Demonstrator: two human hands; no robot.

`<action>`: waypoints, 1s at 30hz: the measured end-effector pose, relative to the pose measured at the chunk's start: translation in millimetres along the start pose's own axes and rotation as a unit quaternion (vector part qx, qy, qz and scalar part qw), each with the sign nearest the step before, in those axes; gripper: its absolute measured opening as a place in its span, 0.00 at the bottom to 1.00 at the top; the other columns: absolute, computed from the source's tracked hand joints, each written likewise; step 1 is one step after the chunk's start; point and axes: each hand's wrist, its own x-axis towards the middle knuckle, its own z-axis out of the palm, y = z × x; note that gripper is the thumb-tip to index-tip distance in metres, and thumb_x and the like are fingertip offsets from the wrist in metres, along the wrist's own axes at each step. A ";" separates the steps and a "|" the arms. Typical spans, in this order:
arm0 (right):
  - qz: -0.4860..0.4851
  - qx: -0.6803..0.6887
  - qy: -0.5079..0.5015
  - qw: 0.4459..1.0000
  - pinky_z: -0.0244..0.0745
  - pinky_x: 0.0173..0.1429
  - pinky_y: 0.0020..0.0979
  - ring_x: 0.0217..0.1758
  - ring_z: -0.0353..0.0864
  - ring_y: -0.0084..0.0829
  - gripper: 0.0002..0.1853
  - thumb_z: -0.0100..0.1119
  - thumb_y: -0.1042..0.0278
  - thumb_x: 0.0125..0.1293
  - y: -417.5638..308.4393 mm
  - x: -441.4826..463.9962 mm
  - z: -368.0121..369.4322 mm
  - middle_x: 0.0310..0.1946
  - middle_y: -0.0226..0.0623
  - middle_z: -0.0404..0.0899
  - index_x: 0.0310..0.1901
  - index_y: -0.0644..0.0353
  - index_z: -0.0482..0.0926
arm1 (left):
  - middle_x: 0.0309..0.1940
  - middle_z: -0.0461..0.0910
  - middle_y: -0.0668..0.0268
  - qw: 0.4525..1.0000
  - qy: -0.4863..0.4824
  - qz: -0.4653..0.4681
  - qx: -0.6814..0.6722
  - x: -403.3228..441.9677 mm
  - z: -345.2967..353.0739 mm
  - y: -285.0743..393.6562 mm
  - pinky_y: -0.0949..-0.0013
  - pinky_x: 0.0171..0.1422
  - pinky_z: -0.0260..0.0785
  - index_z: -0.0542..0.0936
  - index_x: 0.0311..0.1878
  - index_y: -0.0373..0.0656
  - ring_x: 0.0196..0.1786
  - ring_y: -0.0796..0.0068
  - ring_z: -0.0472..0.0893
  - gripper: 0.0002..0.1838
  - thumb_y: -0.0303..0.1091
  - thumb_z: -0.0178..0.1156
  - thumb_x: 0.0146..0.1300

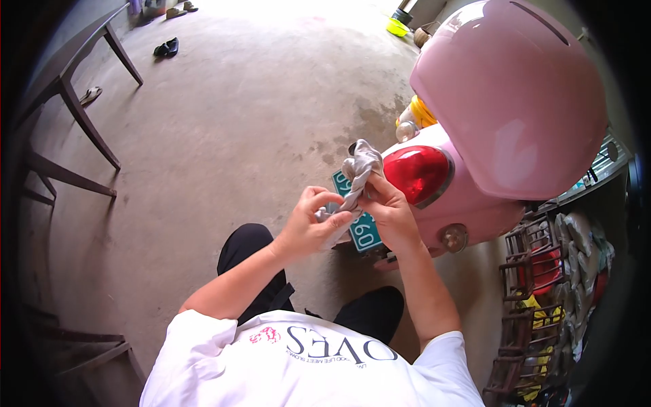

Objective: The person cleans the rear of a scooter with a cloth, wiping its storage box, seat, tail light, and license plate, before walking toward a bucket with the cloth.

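A twisted, light grey cloth (365,161) is bunched between my two hands, close to the back of a pink scooter (461,156). My left hand (313,220) pinches the lower end of the cloth. Higher up, my right hand (386,207) grips the same cloth, its fingers wrapped round it. Just behind the hands is the scooter's green licence plate (366,234), partly covered by them. The red tail light (415,175) sits right of the cloth. Whether the cloth touches the scooter I cannot tell.
A large pink top box (508,102) rises at the right. Dark wooden tables or benches (85,122) stand along the left. Stacked brown chairs (529,271) and plastic-wrapped items (576,271) fill the lower right. Black shoes (167,47) lie on the concrete floor (224,122).
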 end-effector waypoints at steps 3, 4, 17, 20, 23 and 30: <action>-0.024 -0.059 0.002 0.998 0.63 0.64 0.24 0.61 0.69 0.25 0.25 0.50 0.86 0.60 7.5 0.9 8.7 0.57 0.36 0.73 0.62 0.69 0.68 | 0.49 0.69 0.66 1.000 -0.008 0.007 -0.018 1.1 -10.7 -5.2 0.73 0.51 0.63 0.79 0.38 0.43 0.50 0.78 0.71 0.09 0.37 0.64 0.62; -0.047 -0.117 0.004 0.992 0.63 0.64 0.24 0.60 0.71 0.26 0.24 0.50 0.85 0.60 10.8 1.1 10.7 0.55 0.35 0.73 0.61 0.69 0.69 | 0.50 0.70 0.66 0.998 -0.027 -0.004 -0.061 1.0 -12.5 -4.5 0.74 0.50 0.62 0.79 0.38 0.43 0.49 0.79 0.71 0.08 0.37 0.63 0.62; -0.082 -0.532 0.047 0.842 0.75 0.46 0.38 0.40 0.80 0.46 0.15 0.52 0.77 0.53 7.0 -21.5 17.4 0.39 0.50 0.79 0.44 0.67 0.79 | 0.43 0.74 0.68 0.958 -0.155 -0.088 -0.225 -13.9 -43.2 -9.2 0.76 0.49 0.67 0.71 0.50 0.44 0.47 0.80 0.74 0.18 0.24 0.64 0.58; -0.020 -0.535 0.031 0.844 0.76 0.44 0.38 0.38 0.81 0.45 0.15 0.51 0.77 0.54 9.7 -32.8 21.4 0.38 0.49 0.80 0.44 0.66 0.79 | 0.42 0.73 0.69 0.989 -0.122 -0.069 -0.043 -10.8 -53.3 -36.7 0.73 0.48 0.67 0.72 0.52 0.44 0.46 0.78 0.73 0.21 0.25 0.66 0.55; -0.019 -0.465 0.047 0.884 0.76 0.42 0.35 0.35 0.82 0.42 0.13 0.54 0.76 0.57 20.3 -37.7 30.6 0.37 0.48 0.80 0.44 0.67 0.79 | 0.41 0.70 0.69 0.986 0.083 -0.021 0.145 -9.8 -47.7 -51.4 0.71 0.53 0.64 0.73 0.48 0.43 0.47 0.74 0.70 0.20 0.29 0.68 0.53; -0.040 -0.397 -0.046 0.916 0.76 0.45 0.32 0.41 0.81 0.41 0.16 0.58 0.73 0.61 39.5 -52.2 46.7 0.42 0.49 0.79 0.51 0.65 0.75 | 0.54 0.71 0.64 0.785 0.088 -0.289 -0.541 -35.1 11.4 -69.1 0.64 0.60 0.67 0.65 0.61 0.46 0.56 0.67 0.74 0.21 0.46 0.49 0.70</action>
